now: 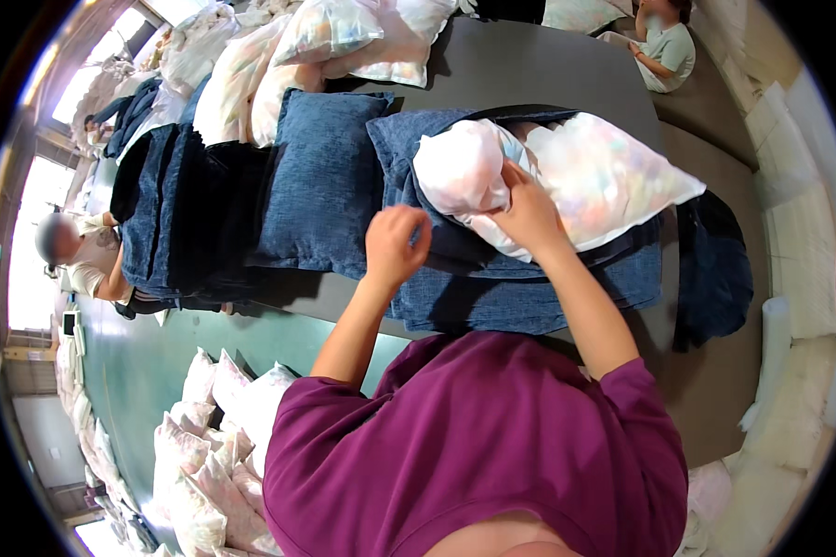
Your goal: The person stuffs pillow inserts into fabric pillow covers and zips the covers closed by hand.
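Observation:
My right hand (526, 212) grips a white pillow insert (599, 177), its fingers pressed into a fold in the middle. Colored filling shows faintly through the thin fabric. One bunched end of the insert lies inside a blue woven pillow cover (397, 143); the pointed other end sticks out to the right. Over the left edge of that cover hovers my left hand (397, 244), fingers curled and thumb bent towards them. Nothing shows in it, though its palm side is hidden. Beneath the insert lie flat blue covers (488, 303). A filled blue pillow (324, 181) rests just left.
Stacked dark blue covers (157, 209) stand left on the grey table (529, 63). Bulging white bags (240, 90) line the far side. More inserts (202, 459) pile on the green floor. A dark blue cloth (714, 268) lies right. People are at left (90, 254) and far right (669, 56).

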The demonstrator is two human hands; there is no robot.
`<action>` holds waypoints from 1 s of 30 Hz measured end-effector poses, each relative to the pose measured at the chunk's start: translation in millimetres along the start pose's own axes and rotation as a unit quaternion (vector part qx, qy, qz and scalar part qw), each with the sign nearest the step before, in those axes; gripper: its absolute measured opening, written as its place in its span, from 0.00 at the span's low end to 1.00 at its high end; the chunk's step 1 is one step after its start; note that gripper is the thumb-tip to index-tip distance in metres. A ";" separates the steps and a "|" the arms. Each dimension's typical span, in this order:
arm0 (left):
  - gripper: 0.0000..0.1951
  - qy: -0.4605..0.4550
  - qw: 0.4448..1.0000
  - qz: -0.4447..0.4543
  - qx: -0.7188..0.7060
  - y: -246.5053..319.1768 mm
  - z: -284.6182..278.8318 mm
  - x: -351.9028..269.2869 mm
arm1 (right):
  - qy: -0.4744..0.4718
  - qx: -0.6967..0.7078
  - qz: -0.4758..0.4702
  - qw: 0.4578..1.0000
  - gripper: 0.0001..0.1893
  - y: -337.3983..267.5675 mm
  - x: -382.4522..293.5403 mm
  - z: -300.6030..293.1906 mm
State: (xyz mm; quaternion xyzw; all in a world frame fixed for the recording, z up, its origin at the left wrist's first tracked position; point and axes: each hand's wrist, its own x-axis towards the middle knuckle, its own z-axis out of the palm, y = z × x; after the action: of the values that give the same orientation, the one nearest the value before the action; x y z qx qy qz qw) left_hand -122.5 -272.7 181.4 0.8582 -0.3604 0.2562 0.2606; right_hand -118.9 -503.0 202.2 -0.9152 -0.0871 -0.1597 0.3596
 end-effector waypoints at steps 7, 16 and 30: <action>0.18 -0.166 0.969 0.105 0.152 -16.0 60.8 -10.8 | -0.109 -0.066 0.053 0.991 0.33 -23.2 24.0 -6.3; 0.27 -0.268 0.961 0.058 0.037 -42.1 118.1 31.2 | -0.068 -0.029 -0.023 0.997 0.28 -8.7 16.2 -0.3; 0.16 -0.208 0.972 0.105 0.032 39.4 -8.2 28.8 | -0.115 -0.047 -0.271 0.955 0.19 -21.5 -5.2 -2.5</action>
State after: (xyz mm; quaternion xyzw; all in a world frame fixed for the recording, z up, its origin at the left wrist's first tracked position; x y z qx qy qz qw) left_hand -136.7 -305.3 215.9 0.8580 -0.4863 0.1097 0.1237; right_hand -130.2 -489.3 215.6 -0.8852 -0.3649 -0.1490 0.2473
